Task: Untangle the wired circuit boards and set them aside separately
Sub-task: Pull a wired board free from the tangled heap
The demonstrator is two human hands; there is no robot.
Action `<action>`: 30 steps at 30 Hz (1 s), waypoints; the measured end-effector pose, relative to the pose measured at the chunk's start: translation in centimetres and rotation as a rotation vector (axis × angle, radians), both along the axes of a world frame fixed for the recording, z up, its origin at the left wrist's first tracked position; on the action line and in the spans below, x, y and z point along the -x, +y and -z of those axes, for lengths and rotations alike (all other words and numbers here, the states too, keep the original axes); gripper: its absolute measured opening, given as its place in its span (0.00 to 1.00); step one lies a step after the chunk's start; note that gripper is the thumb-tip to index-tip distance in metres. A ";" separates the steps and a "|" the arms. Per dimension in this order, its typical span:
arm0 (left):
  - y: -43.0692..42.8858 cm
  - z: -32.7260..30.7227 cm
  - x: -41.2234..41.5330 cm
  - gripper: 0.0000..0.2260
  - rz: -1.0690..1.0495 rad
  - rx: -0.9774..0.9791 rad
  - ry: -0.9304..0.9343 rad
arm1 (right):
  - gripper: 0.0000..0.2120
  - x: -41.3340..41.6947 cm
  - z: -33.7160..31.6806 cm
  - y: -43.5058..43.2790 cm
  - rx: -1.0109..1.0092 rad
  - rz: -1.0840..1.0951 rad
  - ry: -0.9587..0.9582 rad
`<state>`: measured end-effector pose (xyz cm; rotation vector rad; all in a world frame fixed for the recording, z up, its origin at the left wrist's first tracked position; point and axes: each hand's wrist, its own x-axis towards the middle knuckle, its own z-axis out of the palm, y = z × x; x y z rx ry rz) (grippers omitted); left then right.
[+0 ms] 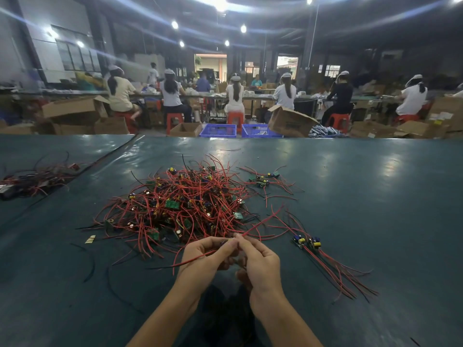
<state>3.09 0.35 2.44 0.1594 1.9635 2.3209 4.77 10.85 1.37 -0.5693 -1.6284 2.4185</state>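
A big tangled pile of small green circuit boards with red and black wires (180, 204) lies on the dark green table (363, 196). Just in front of it, my left hand (208, 254) grips one small board with its wires trailing left and down. My right hand (258, 259) pinches a red wire (263, 221) that runs up and right from that board. To the right, a few separated boards (307, 242) lie side by side, their wires stretching toward the near right. Two or three more boards (263, 179) lie apart at the pile's far right.
Another heap of red wires (37, 179) sits at the far left on an adjoining table section. Loose black wires (90, 266) and a small yellow scrap (90, 239) lie near left. Beyond the table edge are blue crates (218, 130), cardboard boxes and seated workers.
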 end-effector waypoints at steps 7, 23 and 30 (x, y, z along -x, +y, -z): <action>0.2 -0.1 -0.1 0.10 0.075 -0.015 -0.042 | 0.07 0.9 -0.7 1.6 0.175 0.145 -0.065; 0.1 -0.8 -0.5 0.10 0.113 -0.159 -0.135 | 0.06 1.2 -2.0 5.2 0.485 0.235 0.013; -0.2 -0.8 0.2 0.09 -0.073 -0.474 -0.267 | 0.05 0.7 -1.5 4.0 0.253 0.199 0.061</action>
